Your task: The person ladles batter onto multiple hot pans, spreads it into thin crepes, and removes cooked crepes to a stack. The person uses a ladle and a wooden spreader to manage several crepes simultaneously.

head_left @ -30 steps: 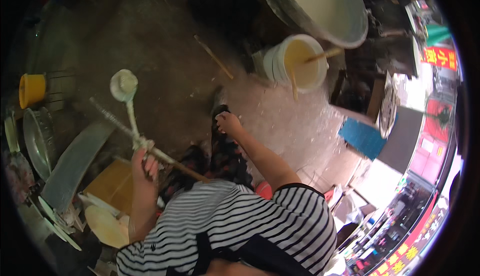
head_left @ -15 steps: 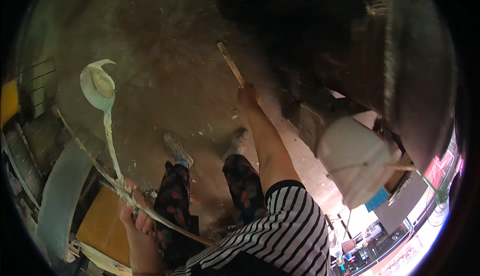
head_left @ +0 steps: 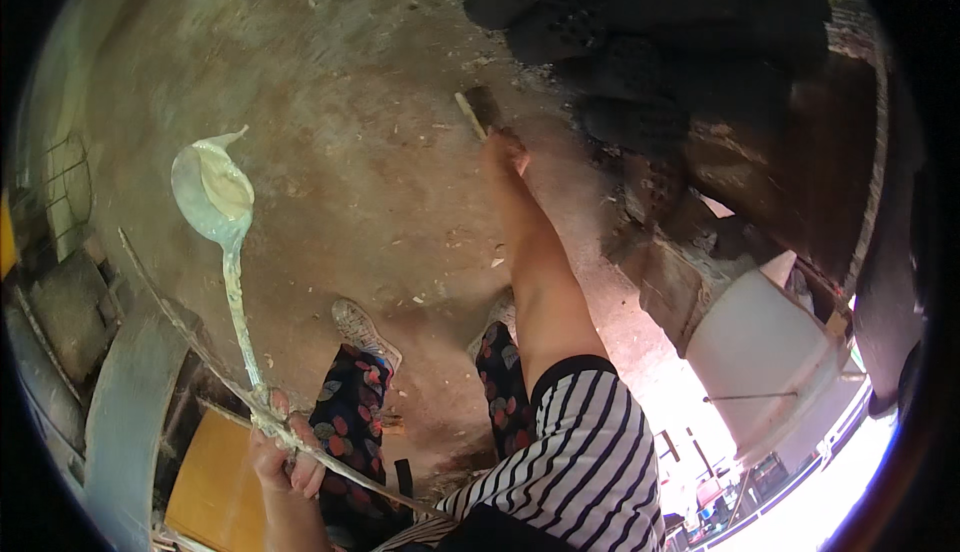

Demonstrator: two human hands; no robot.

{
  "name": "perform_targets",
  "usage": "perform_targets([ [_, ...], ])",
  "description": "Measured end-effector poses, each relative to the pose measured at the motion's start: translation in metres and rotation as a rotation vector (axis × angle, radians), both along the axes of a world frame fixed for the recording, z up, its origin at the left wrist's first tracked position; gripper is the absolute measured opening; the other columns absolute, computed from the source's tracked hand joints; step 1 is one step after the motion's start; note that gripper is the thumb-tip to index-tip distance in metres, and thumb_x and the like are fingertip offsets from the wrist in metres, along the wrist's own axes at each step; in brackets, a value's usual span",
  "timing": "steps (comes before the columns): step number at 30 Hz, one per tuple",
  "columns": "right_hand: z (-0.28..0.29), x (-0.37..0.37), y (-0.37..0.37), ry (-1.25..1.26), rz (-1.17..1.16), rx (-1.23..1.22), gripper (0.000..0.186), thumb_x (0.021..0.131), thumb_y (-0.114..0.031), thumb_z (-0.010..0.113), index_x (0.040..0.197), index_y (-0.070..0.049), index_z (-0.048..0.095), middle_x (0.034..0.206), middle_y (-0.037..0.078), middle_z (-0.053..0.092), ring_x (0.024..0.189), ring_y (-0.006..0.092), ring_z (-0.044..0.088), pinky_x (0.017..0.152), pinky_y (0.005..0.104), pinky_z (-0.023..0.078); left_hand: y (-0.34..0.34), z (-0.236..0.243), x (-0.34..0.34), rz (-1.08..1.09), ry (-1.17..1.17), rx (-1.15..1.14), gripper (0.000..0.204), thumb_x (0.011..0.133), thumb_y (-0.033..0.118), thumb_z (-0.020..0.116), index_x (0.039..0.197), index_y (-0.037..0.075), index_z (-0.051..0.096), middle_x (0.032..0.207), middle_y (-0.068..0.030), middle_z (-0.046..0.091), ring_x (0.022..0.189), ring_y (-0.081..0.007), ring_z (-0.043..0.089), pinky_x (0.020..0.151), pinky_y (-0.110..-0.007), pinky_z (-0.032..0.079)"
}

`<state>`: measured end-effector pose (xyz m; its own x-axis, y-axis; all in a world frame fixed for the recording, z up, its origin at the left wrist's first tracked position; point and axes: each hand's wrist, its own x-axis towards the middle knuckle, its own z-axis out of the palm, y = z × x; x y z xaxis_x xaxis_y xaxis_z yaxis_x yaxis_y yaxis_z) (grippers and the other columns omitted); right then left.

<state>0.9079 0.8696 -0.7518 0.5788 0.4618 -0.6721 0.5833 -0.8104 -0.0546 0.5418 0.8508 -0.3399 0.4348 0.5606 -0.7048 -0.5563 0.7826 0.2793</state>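
My left hand (head_left: 287, 457) is closed round a long thin stick (head_left: 188, 330) and the handle of a ladle (head_left: 210, 184), both crusted with pale paste; the ladle's bowl holds thick cream-coloured matter and is up at the left. My right hand (head_left: 506, 150) reaches down and forward to the dusty floor (head_left: 330, 102), closed on a short wooden stick (head_left: 470, 112), with a dark patch beside the stick that I cannot make out. My two feet (head_left: 365, 332) stand on the floor below the ladle and my arm.
Dark piled objects (head_left: 660, 72) fill the upper right. A white bucket (head_left: 760, 352) with a stick across it stands at the right. At the left are a wire rack (head_left: 65, 187), a curved metal sheet (head_left: 125, 422) and a yellow-brown board (head_left: 210, 472). A bright opening lies at the lower right.
My right hand has moved forward and down and taken hold of the wooden stick that lay on the floor. My left hand has shifted lower with the ladle. The view has turned and moved.
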Motion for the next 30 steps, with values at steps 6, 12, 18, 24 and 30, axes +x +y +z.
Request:
perform_targets([
  [6, 0.161, -0.043, -0.067, -0.084, 0.047, 0.298, 0.032, 0.080, -0.016, 0.055, 0.112, -0.013, 0.054, 0.100, 0.009, 0.058, 0.095, 0.0264, 0.060, 0.074, 0.0384, 0.051, -0.017, 0.059, 0.004, -0.047, 0.085, -0.043, 0.040, 0.083, 0.002, 0.050, 0.119, 0.000, 0.033, 0.082, -0.0208, 0.058, 0.029, -0.0121, 0.034, 0.022, -0.025, 0.029],
  [12, 0.353, -0.085, -0.230, -0.032, -0.155, 0.893, 0.032, 0.072, -0.003, 0.060, 0.102, -0.014, 0.062, 0.104, 0.007, 0.056, 0.091, 0.0242, 0.060, 0.075, 0.0340, 0.050, -0.059, 0.163, 0.014, -0.288, 0.431, 0.035, 0.031, 0.087, 0.013, 0.051, 0.117, 0.005, 0.044, 0.090, -0.0085, 0.059, 0.032, -0.0057, 0.033, 0.025, -0.019, 0.026],
  [18, 0.535, -0.158, -0.359, 0.099, -0.466, 1.220, 0.032, 0.068, 0.004, 0.062, 0.097, -0.008, 0.065, 0.112, 0.010, 0.053, 0.104, 0.0263, 0.055, 0.086, 0.0304, 0.046, -0.101, 0.260, 0.002, -0.481, 0.280, 0.089, 0.025, 0.089, 0.006, 0.045, 0.114, 0.004, 0.044, 0.089, -0.0129, 0.057, 0.033, -0.0061, 0.032, 0.025, -0.019, 0.029],
  [24, 0.677, -0.284, -0.484, -0.124, -0.608, 1.425, 0.033, 0.068, 0.008, 0.064, 0.097, -0.007, 0.064, 0.117, 0.011, 0.051, 0.109, 0.0264, 0.051, 0.090, 0.0316, 0.044, -0.151, 0.335, -0.049, -0.776, 0.125, 0.174, 0.021, 0.089, 0.006, 0.047, 0.109, 0.005, 0.048, 0.091, -0.0135, 0.058, 0.036, -0.0061, 0.035, 0.026, -0.019, 0.032],
  [30, 0.752, -0.468, -0.639, -0.549, -0.814, 1.553, 0.038, 0.064, 0.011, 0.067, 0.098, -0.006, 0.063, 0.116, 0.011, 0.051, 0.105, 0.0240, 0.053, 0.088, 0.0294, 0.044, -0.245, 0.403, -0.121, -1.097, 0.096, 0.339, 0.019, 0.090, 0.006, 0.047, 0.108, 0.005, 0.051, 0.091, -0.0129, 0.062, 0.037, -0.0057, 0.036, 0.026, -0.019, 0.032],
])
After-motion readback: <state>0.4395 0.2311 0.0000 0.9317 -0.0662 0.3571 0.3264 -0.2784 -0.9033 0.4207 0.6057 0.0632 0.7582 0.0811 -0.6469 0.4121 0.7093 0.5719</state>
